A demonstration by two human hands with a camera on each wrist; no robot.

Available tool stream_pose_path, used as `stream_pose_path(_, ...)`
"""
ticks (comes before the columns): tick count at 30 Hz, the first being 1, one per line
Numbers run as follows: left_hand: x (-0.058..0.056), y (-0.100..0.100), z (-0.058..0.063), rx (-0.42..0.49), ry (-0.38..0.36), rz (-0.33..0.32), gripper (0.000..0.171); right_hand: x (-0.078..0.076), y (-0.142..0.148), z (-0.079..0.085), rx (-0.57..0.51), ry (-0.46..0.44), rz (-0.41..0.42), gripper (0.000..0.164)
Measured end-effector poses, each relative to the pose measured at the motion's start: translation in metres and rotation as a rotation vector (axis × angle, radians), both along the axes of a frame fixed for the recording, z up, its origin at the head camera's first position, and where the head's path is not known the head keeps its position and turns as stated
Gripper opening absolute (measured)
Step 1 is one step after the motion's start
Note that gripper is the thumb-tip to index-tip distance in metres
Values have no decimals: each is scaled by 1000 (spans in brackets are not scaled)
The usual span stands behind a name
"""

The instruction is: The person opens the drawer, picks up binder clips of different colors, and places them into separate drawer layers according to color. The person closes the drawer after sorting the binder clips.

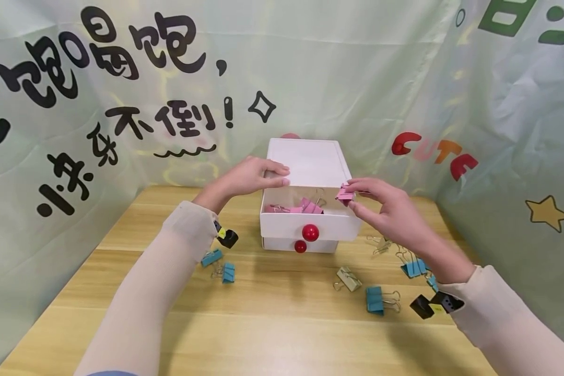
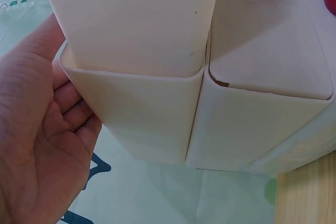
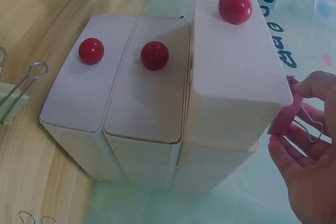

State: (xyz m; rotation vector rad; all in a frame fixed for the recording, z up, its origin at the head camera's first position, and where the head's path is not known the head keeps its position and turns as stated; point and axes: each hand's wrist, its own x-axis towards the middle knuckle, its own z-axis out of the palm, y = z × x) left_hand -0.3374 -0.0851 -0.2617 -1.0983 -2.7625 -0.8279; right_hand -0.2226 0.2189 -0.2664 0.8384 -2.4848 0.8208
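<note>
Right hand [image 1: 391, 204], cut off in its wrist view, pinches a pink clip [image 1: 345, 195] by the drawer [image 1: 282, 225], right of centre frame; left hand [image 1: 245, 177], some fingertips hidden, touches the box [image 1: 305, 161], fingers loosely extended. Overlapping clips inside [image 1: 312, 207] are hard to count.

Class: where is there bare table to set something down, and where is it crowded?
Bare: the table front-centre, between the left sleeve and frontmost blue clip; also left of that sleeve, up to the curtain. Crowded: right of the box, where clips lie near the right hand.
</note>
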Motion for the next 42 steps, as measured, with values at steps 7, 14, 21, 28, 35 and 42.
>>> stream_pose_path(7,0,1,1,-10,-5,7,54,-6,-7,-1,42,-25,-23,27)
stream_pose_path(14,1,4,1,-10,-8,6,54,-7,-15,2,50,-53,-44,28)
stream_pose_path(21,1,5,1,-4,-14,9,55,-8,-18,1,44,-127,-84,33)
stream_pose_path(28,2,6,3,-6,1,10,53,-5,-15,-1,40,-80,-79,28)
stream_pose_path(35,1,5,2,3,-15,12,55,-4,-12,-6,15,-18,-55,26)
stream_pose_path(42,2,2,-1,2,-17,15,55,-1,1,-11,-79,55,-50,23)
